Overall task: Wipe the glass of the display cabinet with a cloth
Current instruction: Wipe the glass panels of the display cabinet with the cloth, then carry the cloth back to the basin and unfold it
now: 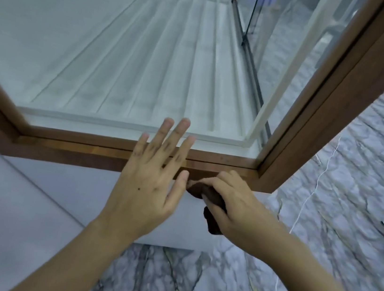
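Below smooth glass (130, 50), right hand (232, 200) bunches dark cloth (211, 212).

Vantage: head-worn wide-angle camera, above and just before the lower right corner of the display cabinet (58, 176).
Facing: forward and steeply down, through the glass (89, 44) onto the ribbed white shelf (171, 73) inside.
Nearness: close in; forearms rising from the bottom edge, left hand (151, 179) and right hand (235, 200), round the cloth (198, 192), at mid-frame by the wooden frame (74, 151).
Margins: marbled floor (352, 192) along the bottom and right.
Lens: strongly wide, cabinet uprights splayed outward toward the top.
Coverage: one view only, the head's.
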### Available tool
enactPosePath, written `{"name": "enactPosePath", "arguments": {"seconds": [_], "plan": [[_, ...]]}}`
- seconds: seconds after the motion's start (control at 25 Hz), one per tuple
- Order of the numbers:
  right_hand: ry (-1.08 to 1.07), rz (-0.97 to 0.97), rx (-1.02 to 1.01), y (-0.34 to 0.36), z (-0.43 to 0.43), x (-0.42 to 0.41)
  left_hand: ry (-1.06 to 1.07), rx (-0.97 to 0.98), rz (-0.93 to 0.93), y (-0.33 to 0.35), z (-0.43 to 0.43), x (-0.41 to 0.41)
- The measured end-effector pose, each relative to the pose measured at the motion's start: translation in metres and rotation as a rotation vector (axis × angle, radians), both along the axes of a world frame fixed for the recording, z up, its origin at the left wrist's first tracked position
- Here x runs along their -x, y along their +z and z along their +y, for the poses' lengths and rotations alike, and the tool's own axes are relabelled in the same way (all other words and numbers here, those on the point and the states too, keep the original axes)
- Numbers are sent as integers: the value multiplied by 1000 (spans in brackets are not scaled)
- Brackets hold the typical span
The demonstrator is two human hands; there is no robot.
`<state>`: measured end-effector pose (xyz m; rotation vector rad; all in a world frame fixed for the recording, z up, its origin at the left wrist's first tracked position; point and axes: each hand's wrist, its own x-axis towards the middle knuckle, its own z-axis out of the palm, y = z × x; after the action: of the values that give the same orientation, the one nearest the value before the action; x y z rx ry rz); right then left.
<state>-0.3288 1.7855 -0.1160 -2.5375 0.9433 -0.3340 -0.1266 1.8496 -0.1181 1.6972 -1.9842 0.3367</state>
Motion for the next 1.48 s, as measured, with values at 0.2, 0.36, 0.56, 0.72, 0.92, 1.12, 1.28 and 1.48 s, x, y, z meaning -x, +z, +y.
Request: {"name": "enactPosePath", "arguments": {"seconds": [0.2, 0.36, 0.56, 0.72, 0.92, 1.12, 1.28, 1.48], "plan": [[-58, 106, -375, 31, 26, 5, 39, -367, 263, 10, 37, 8], [-52, 154, -495, 51, 52, 8, 157, -662, 347, 34, 56, 16], [-89, 64, -601, 78, 74, 23, 110, -896, 308, 63, 71, 27], [-161, 0, -628, 92, 71, 47, 44, -925, 289, 83, 63, 50], [-200, 8, -619, 97, 51, 95, -49, -1036, 229, 93, 33, 102], [-167, 63, -573, 103, 14, 181, -52, -1094, 244, 96, -8, 192], [-167, 45, -571, 106, -9, 253, -45, -1032, 324, 101, -49, 261], [-247, 2, -600, 100, -48, 329, -102, -957, 249, 106, -102, 333]]}}
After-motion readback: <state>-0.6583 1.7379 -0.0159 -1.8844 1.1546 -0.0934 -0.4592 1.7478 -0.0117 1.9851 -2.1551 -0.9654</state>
